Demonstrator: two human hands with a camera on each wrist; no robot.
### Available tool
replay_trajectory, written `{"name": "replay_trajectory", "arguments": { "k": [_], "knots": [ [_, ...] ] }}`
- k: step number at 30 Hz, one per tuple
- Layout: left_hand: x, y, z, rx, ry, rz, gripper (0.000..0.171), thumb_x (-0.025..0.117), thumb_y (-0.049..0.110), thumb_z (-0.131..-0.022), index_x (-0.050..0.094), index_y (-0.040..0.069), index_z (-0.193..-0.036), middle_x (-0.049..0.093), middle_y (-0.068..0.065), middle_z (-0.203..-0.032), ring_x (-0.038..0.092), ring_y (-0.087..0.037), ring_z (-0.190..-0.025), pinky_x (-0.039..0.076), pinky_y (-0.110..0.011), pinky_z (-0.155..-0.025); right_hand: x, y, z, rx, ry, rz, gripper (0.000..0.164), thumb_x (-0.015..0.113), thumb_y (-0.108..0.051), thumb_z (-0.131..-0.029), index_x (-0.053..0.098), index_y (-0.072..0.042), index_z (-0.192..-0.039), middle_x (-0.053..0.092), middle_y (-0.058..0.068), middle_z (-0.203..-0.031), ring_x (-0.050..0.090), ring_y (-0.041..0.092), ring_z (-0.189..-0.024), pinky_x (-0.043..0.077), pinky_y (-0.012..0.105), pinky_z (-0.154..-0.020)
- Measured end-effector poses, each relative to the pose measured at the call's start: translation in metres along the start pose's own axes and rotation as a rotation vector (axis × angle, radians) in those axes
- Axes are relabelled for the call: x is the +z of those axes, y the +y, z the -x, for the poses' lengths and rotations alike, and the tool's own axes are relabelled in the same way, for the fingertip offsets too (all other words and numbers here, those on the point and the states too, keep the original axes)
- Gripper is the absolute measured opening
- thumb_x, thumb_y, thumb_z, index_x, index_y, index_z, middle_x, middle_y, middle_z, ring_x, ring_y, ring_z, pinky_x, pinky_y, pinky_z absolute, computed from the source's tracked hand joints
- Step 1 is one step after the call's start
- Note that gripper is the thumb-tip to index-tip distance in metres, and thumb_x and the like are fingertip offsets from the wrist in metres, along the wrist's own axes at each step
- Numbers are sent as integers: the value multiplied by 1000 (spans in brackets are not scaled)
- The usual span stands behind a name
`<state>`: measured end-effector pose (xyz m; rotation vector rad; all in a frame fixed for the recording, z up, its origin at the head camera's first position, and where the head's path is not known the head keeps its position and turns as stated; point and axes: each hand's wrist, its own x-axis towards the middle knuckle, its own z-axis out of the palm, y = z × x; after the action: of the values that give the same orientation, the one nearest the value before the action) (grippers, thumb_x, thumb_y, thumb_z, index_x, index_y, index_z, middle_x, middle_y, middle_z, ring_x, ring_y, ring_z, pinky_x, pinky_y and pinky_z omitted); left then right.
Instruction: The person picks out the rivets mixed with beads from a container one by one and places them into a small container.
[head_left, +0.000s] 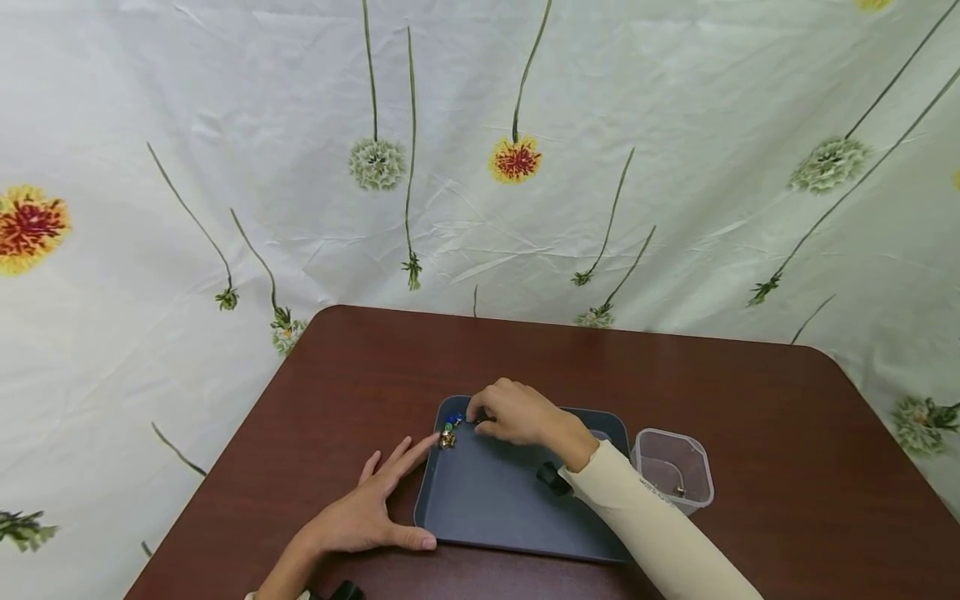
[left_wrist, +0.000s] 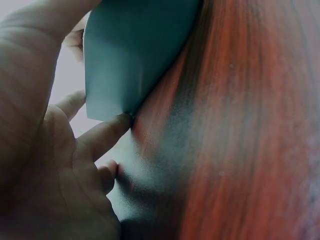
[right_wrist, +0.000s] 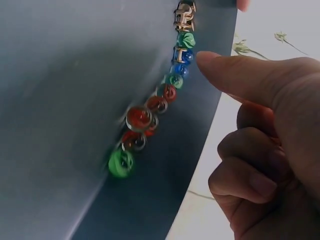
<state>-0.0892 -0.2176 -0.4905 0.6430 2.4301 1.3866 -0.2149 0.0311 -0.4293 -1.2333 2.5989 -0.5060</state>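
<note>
A dark blue-grey tray point(head_left: 487, 508) lies on the table. Along its far side runs a curved row of beads point(right_wrist: 139, 118), with gold pieces point(right_wrist: 185, 19) at one end and green, blue and red glassy ones after them. My right hand point(head_left: 517, 414) is low over that row, covering part of it in the head view. One of its fingers point(right_wrist: 225, 70) reaches out straight beside the blue beads, while the others curl in with nothing visible in them. My left hand point(head_left: 367, 504) is spread at the tray's left edge, forefinger and thumb touching the rim.
To the right of the tray stands a clear plastic box point(head_left: 675, 467) with something small inside. A pale item point(head_left: 600, 434) on the tray is partly hidden by my right arm. Behind the brown table point(head_left: 375, 358) hangs a flowered cloth point(head_left: 450, 208).
</note>
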Motion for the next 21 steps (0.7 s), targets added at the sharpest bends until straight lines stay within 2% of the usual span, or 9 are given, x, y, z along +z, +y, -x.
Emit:
{"name": "replay_trajectory", "arguments": {
  "k": [12,14,21],
  "knots": [
    [0,1,0,-2,-3,-2,109,86,27,-79,16,26,-163,20,-7,-167,-1,-48,-153,-14,-74,-109,9,-6,-16,44,-48,54,23,71,-16,-95,74,-18,-117,52,-5,-61,42,6,-51,34,19,-47],
    [0,1,0,-1,-2,-3,109,86,28,-79,16,25,-163,20,-7,-167,-1,-48,-153,-14,-73,-109,10,-7,-19,42,-49,64,22,70,-17,-96,73,-18,-118,55,-5,-66,44,6,-53,36,19,-49],
    [0,2,-1,4,-2,-8,109,86,28,-79,17,24,-163,21,-7,-167,-1,-47,-153,-13,-74,-109,16,-7,-26,54,-52,108,19,71,-19,-95,74,-20,-114,70,-2,-97,55,7,-68,47,22,-59]
  ]
}}
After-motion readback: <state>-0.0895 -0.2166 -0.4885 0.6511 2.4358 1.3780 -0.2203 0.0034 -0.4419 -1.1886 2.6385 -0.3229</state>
